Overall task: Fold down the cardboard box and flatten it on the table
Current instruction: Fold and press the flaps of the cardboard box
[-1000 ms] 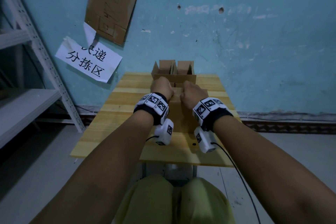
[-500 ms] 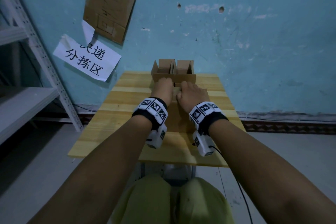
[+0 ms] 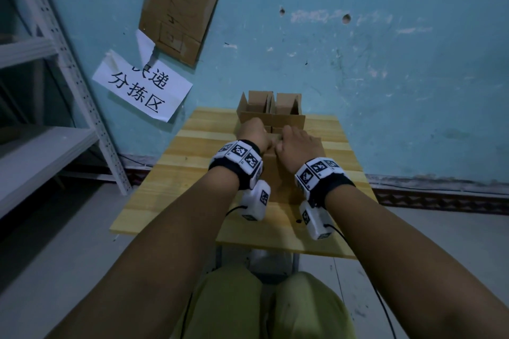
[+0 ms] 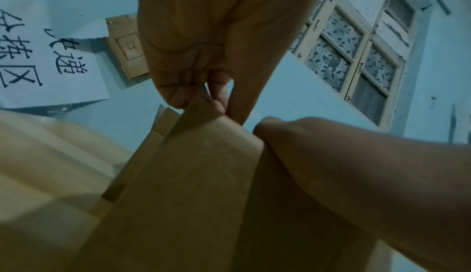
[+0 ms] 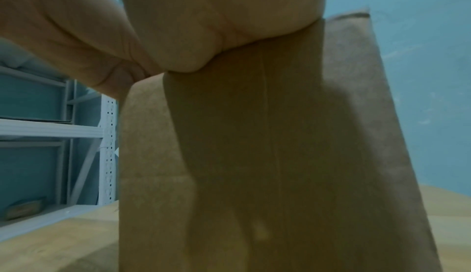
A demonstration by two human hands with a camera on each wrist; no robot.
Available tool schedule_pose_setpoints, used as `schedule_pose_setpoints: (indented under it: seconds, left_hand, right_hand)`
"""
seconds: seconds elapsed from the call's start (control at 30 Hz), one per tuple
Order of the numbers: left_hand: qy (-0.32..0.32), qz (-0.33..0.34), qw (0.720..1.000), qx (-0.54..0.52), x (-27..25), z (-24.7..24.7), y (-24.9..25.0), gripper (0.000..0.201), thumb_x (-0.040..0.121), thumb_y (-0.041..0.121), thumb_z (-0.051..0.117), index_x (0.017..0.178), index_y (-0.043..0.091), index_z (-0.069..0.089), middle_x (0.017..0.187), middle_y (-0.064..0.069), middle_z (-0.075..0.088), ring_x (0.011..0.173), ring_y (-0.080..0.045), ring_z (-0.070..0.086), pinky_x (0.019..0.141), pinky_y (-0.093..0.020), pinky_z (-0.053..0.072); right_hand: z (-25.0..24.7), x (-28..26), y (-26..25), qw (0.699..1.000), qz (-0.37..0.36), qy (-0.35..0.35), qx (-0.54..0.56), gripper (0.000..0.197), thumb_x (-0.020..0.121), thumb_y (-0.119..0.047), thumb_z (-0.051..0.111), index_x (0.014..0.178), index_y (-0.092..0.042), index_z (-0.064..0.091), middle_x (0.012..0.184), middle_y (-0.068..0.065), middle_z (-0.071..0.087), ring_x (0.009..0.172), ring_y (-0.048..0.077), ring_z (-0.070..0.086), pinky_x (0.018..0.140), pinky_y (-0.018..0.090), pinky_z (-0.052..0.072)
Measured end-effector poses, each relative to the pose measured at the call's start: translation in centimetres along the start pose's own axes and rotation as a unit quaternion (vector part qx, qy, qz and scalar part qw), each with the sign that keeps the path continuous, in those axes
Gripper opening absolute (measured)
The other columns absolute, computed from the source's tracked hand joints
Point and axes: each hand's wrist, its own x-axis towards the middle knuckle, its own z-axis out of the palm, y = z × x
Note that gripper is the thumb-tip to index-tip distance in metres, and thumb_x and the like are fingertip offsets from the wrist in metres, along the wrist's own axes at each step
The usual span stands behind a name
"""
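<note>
The wall (image 3: 358,63) ahead is painted blue-green, scuffed and pocked with small holes. At about eleven o'clock a cardboard sheet (image 3: 179,11) hangs on it, and just below, a white paper sign (image 3: 141,85) with black handwritten characters. A white metal shelving rack (image 3: 41,107) stands at nine o'clock. The floor (image 3: 55,256) is grey concrete. In the left wrist view, a cream-framed window (image 4: 356,50) with patterned glass shows. The light is dim.

Hidden grips on the cardboard box

From the head view, both hands (image 3: 254,135) (image 3: 298,146) cover the near top edge of the cardboard box (image 3: 278,173); their fingertips are hidden, and the box's lower part is cut off in both wrist views.
</note>
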Motion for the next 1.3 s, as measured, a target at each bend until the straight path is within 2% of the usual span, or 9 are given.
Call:
schedule_pose_setpoints:
  seconds: [0.3,0.43,0.57,0.67,0.9,1.1,1.17,1.23,1.3]
  left_hand:
    - [-0.047,0.003,0.995,0.093,-0.2,0.1,0.6,0.031,0.099,0.011,0.039,0.121,-0.006,0.052,0.131,-0.022,0.049,0.121,-0.034,0.048,0.099,-0.035,0.041]
    - [-0.043,0.018,0.994,0.103,-0.4,0.1,0.3,0.031,0.1,0.012,0.036,0.116,-0.006,0.055,0.123,-0.022,0.056,0.116,-0.033,0.053,0.094,-0.034,0.043]
    - [-0.031,0.014,0.994,0.107,-0.3,-0.3,-0.3,0.024,0.097,0.008,0.04,0.103,-0.005,0.06,0.1,-0.023,0.057,0.11,-0.035,0.057,0.09,-0.036,0.046]
    - [-0.011,0.025,0.993,0.118,-0.2,-0.4,-0.6,0.025,0.095,0.007,0.045,0.107,-0.008,0.061,0.114,-0.023,0.061,0.107,-0.036,0.057,0.089,-0.037,0.045]
    - [0.097,0.144,0.967,0.187,0.0,1.2,-1.4,0.019,0.093,0.015,0.052,0.097,0.003,0.065,0.112,-0.013,0.058,0.108,-0.03,0.052,0.089,-0.037,0.039]
    - [0.097,0.152,0.97,0.163,-0.2,0.4,-1.1,0.031,0.098,0.026,0.041,0.103,0.007,0.065,0.118,-0.01,0.055,0.116,-0.027,0.045,0.094,-0.036,0.031]
    - [0.062,0.116,0.986,0.101,0.0,0.3,-1.2,0.028,0.094,0.02,0.046,0.088,0.003,0.068,0.113,-0.016,0.058,0.111,-0.031,0.051,0.095,-0.04,0.037]
    - [0.005,0.073,0.997,0.012,0.2,0.3,-1.4,0.032,0.086,0.009,0.05,0.055,0.006,0.056,0.091,-0.021,0.062,0.095,-0.034,0.06,0.091,-0.041,0.047]
    - [-0.015,0.043,0.998,-0.048,0.1,0.3,-1.4,0.038,0.083,0.002,0.05,0.047,0.013,0.042,0.067,-0.008,0.053,0.084,-0.028,0.06,0.087,-0.037,0.05]
  right_hand:
    - [0.0,-0.1,-0.1,1.0,0.006,0.008,0.0,0.032,0.096,-0.03,0.03,0.116,-0.009,0.045,0.124,0.013,0.051,0.116,0.03,0.048,0.093,0.039,0.037]
    - [0.1,-0.1,0.0,1.0,0.001,0.013,0.0,0.03,0.095,-0.027,0.032,0.115,-0.009,0.045,0.123,0.013,0.051,0.114,0.03,0.049,0.091,0.039,0.037]
    - [0.0,-0.3,0.0,1.0,-0.003,0.015,-0.005,0.028,0.095,-0.025,0.032,0.115,-0.008,0.044,0.121,0.013,0.052,0.112,0.029,0.05,0.09,0.038,0.036]
    - [-0.1,-0.3,-0.1,1.0,-0.007,0.021,-0.006,0.027,0.095,-0.024,0.032,0.113,-0.008,0.045,0.119,0.013,0.052,0.11,0.028,0.051,0.088,0.036,0.036]
    - [0.1,-0.3,-0.1,1.0,-0.002,0.022,-0.008,0.028,0.095,-0.024,0.033,0.114,-0.009,0.045,0.122,0.013,0.051,0.113,0.029,0.049,0.09,0.038,0.037]
    - [0.1,-0.2,-0.1,1.0,-0.004,0.026,-0.009,0.028,0.096,-0.025,0.032,0.114,-0.009,0.045,0.121,0.012,0.052,0.111,0.028,0.05,0.089,0.038,0.037]
    - [0.1,-0.2,-0.2,1.0,-0.003,0.026,-0.009,0.028,0.095,-0.024,0.032,0.115,-0.008,0.045,0.121,0.013,0.052,0.112,0.028,0.05,0.089,0.038,0.037]
    - [0.0,-0.3,-0.2,0.999,-0.003,0.03,-0.011,0.028,0.095,-0.024,0.033,0.115,-0.008,0.045,0.122,0.013,0.052,0.113,0.029,0.05,0.089,0.038,0.037]
    - [0.0,-0.3,-0.2,1.0,-0.002,0.028,-0.012,0.029,0.095,-0.024,0.033,0.116,-0.008,0.045,0.122,0.013,0.052,0.114,0.029,0.05,0.09,0.038,0.037]
